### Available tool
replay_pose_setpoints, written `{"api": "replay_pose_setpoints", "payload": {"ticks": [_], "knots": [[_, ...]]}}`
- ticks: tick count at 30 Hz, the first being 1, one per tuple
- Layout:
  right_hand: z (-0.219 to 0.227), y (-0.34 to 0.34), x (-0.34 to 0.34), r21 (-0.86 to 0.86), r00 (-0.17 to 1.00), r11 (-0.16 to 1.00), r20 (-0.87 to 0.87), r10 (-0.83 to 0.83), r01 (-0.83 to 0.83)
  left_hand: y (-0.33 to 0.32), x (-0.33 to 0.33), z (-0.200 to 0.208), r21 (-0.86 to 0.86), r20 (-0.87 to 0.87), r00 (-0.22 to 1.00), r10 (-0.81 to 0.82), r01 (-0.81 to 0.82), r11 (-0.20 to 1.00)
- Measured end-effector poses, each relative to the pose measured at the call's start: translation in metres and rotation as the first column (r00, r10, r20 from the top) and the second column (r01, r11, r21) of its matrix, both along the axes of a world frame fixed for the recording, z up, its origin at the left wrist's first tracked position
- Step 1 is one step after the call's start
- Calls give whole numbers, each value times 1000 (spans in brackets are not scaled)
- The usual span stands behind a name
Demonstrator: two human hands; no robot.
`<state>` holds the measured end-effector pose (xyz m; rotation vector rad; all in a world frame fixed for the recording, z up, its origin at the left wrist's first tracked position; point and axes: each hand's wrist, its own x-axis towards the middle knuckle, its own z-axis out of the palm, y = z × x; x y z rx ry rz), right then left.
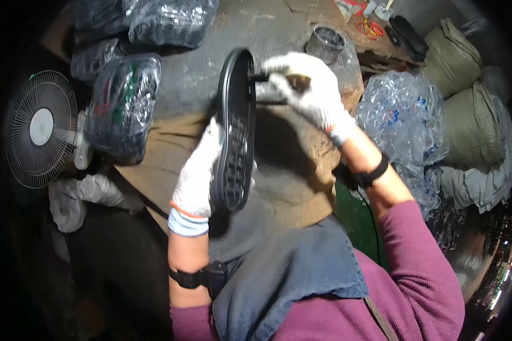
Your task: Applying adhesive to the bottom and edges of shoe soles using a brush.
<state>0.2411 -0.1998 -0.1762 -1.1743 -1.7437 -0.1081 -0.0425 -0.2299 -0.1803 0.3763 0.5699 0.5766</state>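
Observation:
A black shoe sole point(237, 131) stands upright on edge over the work surface, its ribbed, hollow-celled side turned to the right. My left hand point(198, 170), in a white knit glove, is closed round the lower half of the sole; most of its fingers are hidden behind it. My right hand point(307, 85), gloved likewise, is closed on a slim tool with a brownish handle point(299, 83). The tool's dark tip point(260, 77) reaches the sole's right edge near the upper end; whether it touches cannot be made out.
Plastic-wrapped black bundles point(122, 108) lie at the left, beside a fan point(41, 126). A round tub point(326, 43) stands at the far right of the table point(256, 28). Orange-handled scissors point(371, 29) lie beyond it. Clear plastic bags point(401, 113) and green sacks point(475, 125) are piled at the right.

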Motion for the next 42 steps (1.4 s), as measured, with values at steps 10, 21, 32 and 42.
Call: {"api": "replay_pose_setpoints", "payload": {"ticks": [10, 21, 32, 42], "knots": [[20, 47, -10, 88, 986, 994, 154, 56, -71, -6, 12, -9, -202, 462, 886, -37, 146, 968], [-24, 17, -21, -285, 667, 910, -745, -13, -301, -1, 8, -22, -226, 565, 825, -11, 168, 960], [-6, 8, -26, -263, 554, 783, -823, 122, -563, 0, 6, -27, -239, 595, 804, -20, 200, 950], [4, -63, -89, -248, 879, 853, -265, 397, -460, -3, 1, -82, 650, 5, 988, 153, -119, 750]]}}
